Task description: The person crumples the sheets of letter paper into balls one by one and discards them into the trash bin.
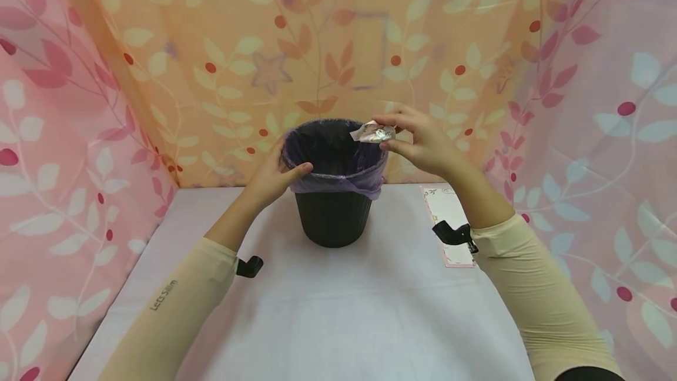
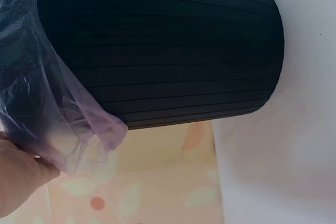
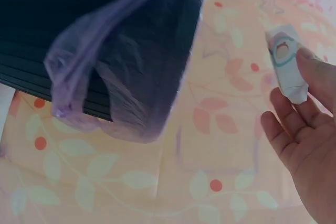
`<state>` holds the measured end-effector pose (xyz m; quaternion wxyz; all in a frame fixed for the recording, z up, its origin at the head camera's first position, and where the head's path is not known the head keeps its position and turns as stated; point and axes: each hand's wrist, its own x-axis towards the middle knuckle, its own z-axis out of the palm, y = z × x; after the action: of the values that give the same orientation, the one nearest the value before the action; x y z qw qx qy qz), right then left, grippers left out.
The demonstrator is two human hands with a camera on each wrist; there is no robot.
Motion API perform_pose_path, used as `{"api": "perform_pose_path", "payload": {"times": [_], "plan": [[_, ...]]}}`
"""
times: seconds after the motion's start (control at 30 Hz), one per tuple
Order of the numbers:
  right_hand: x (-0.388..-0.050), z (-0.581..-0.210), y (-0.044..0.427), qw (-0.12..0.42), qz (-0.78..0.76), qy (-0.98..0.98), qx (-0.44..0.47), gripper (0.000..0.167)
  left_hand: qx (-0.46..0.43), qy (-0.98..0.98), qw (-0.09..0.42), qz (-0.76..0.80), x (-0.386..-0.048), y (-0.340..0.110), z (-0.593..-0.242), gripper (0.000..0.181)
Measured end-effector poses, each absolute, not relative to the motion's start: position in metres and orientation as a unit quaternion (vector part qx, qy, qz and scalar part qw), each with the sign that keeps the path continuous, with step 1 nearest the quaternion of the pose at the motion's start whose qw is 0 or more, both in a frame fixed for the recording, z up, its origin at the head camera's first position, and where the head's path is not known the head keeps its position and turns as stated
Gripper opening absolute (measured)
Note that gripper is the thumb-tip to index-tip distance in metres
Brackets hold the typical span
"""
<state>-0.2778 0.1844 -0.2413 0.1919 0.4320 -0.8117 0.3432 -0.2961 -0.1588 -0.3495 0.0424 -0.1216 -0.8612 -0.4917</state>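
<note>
The grip of the right hand (image 1: 418, 140) is closed to a pinch, with the wrapper (image 1: 374, 133) between thumb and fingers. The wrapper is crumpled; the head view shows a shiny silver face, the right wrist view a pale face with a printed mark. It is located above the right part of the bin (image 1: 333, 219) mouth, apart from the rim. The grip of the left hand (image 1: 272, 178) is closed on the left side of the bag-covered rim, thumb over the near edge.

A translucent purple bag (image 1: 338, 183) lines the bin and folds down over the outside of the rim. The bin is black, ribbed and upright on the white surface (image 1: 344, 322). To the right of the bin, a decorated card (image 1: 446, 210) lies flat, partly hidden by the right forearm. Beige sleeves (image 1: 174, 304) cover both forearms; the left one carries lettering. A black device (image 1: 250, 266) projects at each wrist. Leaf-patterned cloth (image 1: 317, 28) encloses the back and both sides.
</note>
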Motion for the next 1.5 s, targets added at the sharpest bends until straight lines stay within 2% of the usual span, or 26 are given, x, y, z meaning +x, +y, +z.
{"api": "perform_pose_path", "payload": {"times": [0.4,0.6,0.7,1.23,1.5], "plan": [[-0.320,-0.193,0.165,0.107,0.316,-0.851,0.405,0.053,-0.121,-0.876,0.048,-0.465,-0.293,-0.157,-0.342,0.121],[-0.338,-0.167,0.158,0.031,0.296,-0.883,0.363,0.056,-0.122,-0.879,0.051,-0.459,-0.295,-0.156,-0.341,0.121],[-0.344,-0.160,0.151,0.012,0.290,-0.889,0.354,0.058,-0.122,-0.880,0.054,-0.456,-0.294,-0.156,-0.341,0.120],[-0.382,-0.170,0.121,-0.059,0.231,-0.896,0.374,0.053,-0.134,-0.867,0.055,-0.476,-0.300,-0.154,-0.343,0.117],[-0.381,-0.179,0.117,-0.110,0.247,-0.897,0.350,0.059,-0.137,-0.861,0.051,-0.487,-0.297,-0.152,-0.346,0.115]]}}
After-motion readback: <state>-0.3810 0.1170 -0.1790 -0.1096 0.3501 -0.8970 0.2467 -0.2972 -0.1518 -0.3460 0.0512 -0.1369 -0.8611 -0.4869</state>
